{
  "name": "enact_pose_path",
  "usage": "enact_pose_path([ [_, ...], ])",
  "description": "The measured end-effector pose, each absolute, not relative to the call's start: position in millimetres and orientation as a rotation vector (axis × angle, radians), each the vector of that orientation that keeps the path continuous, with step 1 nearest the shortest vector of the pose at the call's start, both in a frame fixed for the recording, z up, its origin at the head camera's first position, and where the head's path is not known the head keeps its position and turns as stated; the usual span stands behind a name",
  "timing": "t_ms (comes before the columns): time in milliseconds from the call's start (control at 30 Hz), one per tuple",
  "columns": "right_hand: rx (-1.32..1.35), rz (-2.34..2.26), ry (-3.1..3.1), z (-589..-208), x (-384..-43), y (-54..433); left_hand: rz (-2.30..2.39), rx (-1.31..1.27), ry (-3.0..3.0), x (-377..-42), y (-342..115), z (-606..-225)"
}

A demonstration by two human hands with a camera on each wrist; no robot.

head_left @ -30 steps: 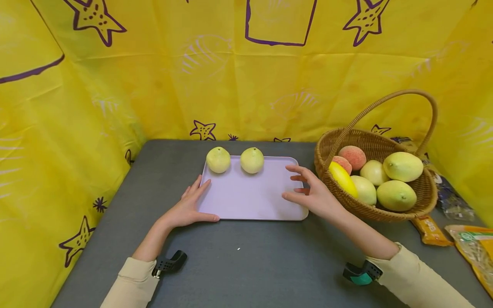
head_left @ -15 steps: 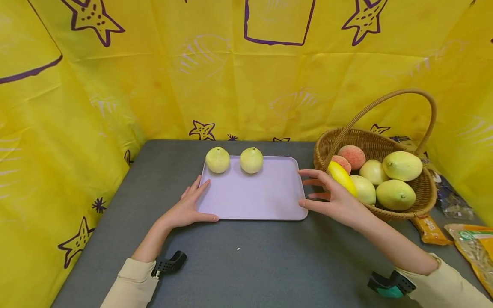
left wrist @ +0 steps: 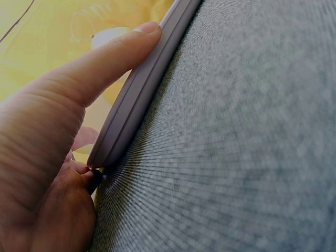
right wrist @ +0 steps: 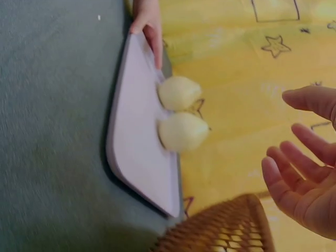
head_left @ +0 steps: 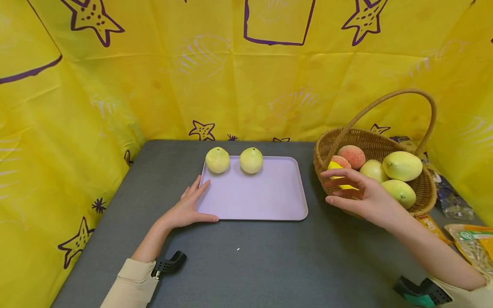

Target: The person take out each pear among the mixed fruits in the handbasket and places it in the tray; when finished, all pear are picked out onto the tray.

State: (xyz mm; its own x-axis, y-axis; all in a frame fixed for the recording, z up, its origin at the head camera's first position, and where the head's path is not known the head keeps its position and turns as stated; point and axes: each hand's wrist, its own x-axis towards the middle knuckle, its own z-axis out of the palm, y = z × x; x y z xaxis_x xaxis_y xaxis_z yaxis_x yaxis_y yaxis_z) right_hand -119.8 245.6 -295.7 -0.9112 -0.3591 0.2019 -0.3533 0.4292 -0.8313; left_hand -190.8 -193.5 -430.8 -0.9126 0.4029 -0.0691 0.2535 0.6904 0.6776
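A pale purple tray (head_left: 254, 194) lies on the grey table, with two round, pale yellow-green fruits near its back edge: one fruit (head_left: 217, 160) at the left corner, another fruit (head_left: 251, 161) beside it. My left hand (head_left: 188, 207) rests against the tray's front left corner, fingers along the left side and thumb on the front rim. In the left wrist view the thumb (left wrist: 113, 58) lies straight across that rim. My right hand (head_left: 363, 194) hovers in front of the wicker basket (head_left: 321, 145), fingers loosely bent and holding nothing. It covers part of a long yellow fruit (head_left: 335, 166).
Inside the basket are two reddish peach-like fruits, including this one (head_left: 352, 157), and several pale green-yellow fruits (head_left: 402, 166). Its tall handle (head_left: 414, 92) arches over them. Packaged snacks (head_left: 473, 244) lie at the right. A yellow patterned cloth (head_left: 246, 85) hangs behind.
My right hand has moved right, from over the tray's right end to the front left of the basket. My left hand, the tray and both fruits on it stay put.
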Motion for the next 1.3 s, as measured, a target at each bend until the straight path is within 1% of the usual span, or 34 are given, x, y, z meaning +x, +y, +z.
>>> enact_pose_path([
  [167,-0.7,-1.407,2.779,-290,-125,263,1.047,0.541,2.692,-190,-194,-430],
  [300,-0.741,-1.187,2.929,-285,-134,277,1.047,0.532,2.692,-189,-195,-430],
  [667,-0.745,-0.544,3.209,-271,-158,315,1.048,0.533,2.693,-189,-196,-431],
  [767,-0.703,-0.469,3.21,-266,-166,325,1.047,0.526,2.688,-189,-196,-431],
  [1000,-0.557,-0.461,3.153,-262,-181,350,1.045,0.524,2.684,-189,-196,-432],
  [1300,-0.494,-0.38,3.096,-267,-195,380,1.052,0.527,2.677,-190,-193,-431],
])
